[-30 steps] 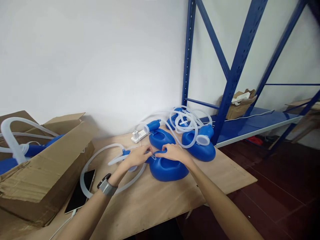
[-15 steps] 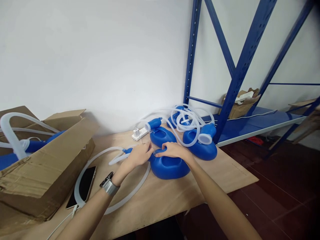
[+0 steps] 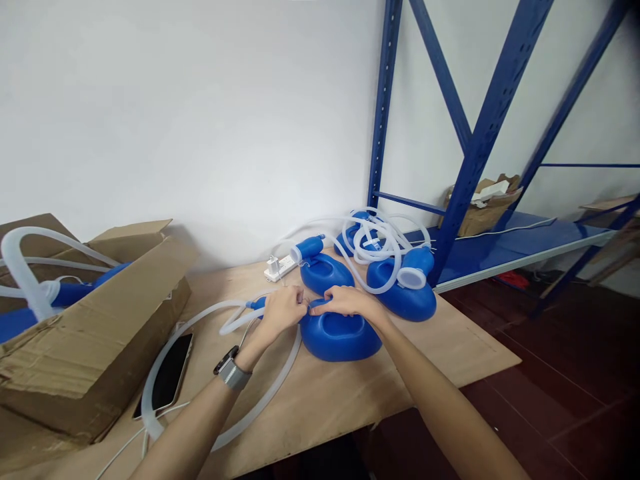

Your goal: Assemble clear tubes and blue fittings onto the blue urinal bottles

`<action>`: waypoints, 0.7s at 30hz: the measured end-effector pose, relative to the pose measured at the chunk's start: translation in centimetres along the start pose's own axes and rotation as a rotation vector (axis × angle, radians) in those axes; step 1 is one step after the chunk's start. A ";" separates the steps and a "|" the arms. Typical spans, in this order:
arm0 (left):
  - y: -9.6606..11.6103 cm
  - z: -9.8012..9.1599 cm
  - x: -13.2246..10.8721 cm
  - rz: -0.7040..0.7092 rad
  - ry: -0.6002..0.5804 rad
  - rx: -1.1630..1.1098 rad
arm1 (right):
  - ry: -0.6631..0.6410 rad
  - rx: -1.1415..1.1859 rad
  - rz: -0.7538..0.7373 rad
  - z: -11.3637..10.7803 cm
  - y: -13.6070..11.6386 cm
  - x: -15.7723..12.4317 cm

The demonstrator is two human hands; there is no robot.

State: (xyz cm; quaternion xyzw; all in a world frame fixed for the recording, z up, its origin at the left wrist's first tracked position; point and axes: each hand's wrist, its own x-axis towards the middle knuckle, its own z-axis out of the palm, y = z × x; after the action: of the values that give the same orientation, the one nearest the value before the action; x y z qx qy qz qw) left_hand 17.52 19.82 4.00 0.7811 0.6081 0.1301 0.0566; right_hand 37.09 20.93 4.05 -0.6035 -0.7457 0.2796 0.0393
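A blue plastic bottle (image 3: pixel 340 337) lies on the wooden table (image 3: pixel 350 393) in front of me. My left hand (image 3: pixel 281 313), with a watch on its wrist, is closed at the bottle's neck, where a clear hose (image 3: pixel 200 373) joins it. My right hand (image 3: pixel 347 303) rests on the bottle's top, its fingers pinched at the same neck. The hose loops away to the left over the table. What exactly the fingertips grip is hidden between the two hands.
Two more blue bottles (image 3: pixel 323 272) (image 3: pixel 405 297) with coiled hoses (image 3: pixel 373 243) lie behind. A white power strip (image 3: pixel 280 267) sits by the wall. A phone (image 3: pixel 167 373) and an open cardboard box (image 3: pixel 85 333) are at left. Blue shelving (image 3: pixel 480 133) stands at right.
The hose loop has slid left and nearer over the phone. My left hand has closed in tighter against the bottle's neck. The right hand has stayed on the bottle.
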 end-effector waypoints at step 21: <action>-11.4 1.0 -8.4 -0.228 0.713 -0.350 | 0.265 0.126 -0.050 1.4 0.6 -2.8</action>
State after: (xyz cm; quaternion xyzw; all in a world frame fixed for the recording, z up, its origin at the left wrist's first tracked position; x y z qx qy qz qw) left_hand 5.21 14.71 -0.90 0.5933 0.6410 0.4869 -0.0117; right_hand 37.82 17.92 3.35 -0.6126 -0.7298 0.2428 0.1821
